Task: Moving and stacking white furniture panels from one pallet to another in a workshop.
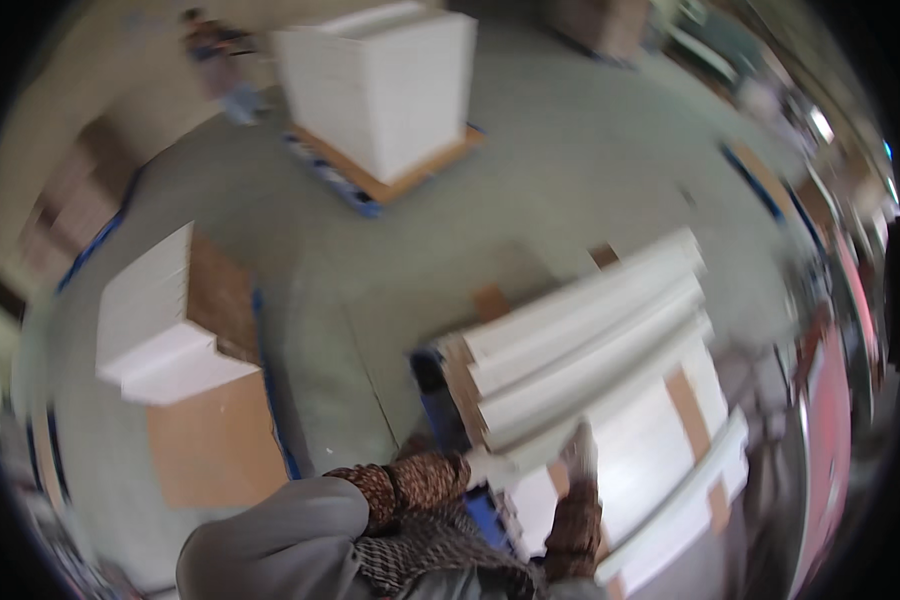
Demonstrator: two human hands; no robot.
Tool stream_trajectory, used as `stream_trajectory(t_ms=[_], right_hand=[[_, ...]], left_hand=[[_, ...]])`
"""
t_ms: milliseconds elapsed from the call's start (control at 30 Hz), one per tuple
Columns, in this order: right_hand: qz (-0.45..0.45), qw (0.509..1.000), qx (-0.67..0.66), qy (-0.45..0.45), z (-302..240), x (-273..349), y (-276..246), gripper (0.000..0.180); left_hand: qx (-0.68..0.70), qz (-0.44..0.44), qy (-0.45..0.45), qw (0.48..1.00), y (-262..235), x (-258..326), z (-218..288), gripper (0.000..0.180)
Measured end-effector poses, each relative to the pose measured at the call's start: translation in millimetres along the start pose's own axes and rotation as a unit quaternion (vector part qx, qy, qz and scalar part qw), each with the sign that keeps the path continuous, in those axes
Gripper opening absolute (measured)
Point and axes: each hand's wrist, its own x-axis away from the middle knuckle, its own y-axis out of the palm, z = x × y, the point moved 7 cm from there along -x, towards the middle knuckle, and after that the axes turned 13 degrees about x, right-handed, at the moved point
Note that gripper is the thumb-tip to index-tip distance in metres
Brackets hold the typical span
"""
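Note:
Stacks of white flat sheets (590,345) lie in front of me on a blue pallet (440,400), their long edges slightly curved in this view. My left hand (488,468), in a brown patterned sleeve, is at the near left edge of the white sheets. Over the middle of the stack is my right hand (580,455), its fingers pointing away from me. Motion smears the fingers of both hands, and whether either grips a sheet does not show. A brown strip (687,410) crosses the sheets to the right of my right hand.
A tall white stack (375,95) stands on a pallet farther off. To the left, another white stack (170,320) sits beside a brown board (215,440) on a blue pallet. A person (225,65) stands at the far left. Red panels (828,430) line the right side.

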Motion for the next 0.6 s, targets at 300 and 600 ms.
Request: stream_trajectory(t_ms=[300, 600], right_hand=[[0.088, 0.991, 0.089, 0.052, -16.9, 15.2, 2.9, 0.068], [0.084, 0.989, 0.119, 0.015, -17.5, -4.3, -5.8, 0.064]], left_hand=[[0.06, 0.081, -0.059, 0.993, 0.2, -6.9, 6.1, 0.064], [0.196, 0.005, -0.079, 0.977, 13.4, -0.8, 14.2, 0.045]])
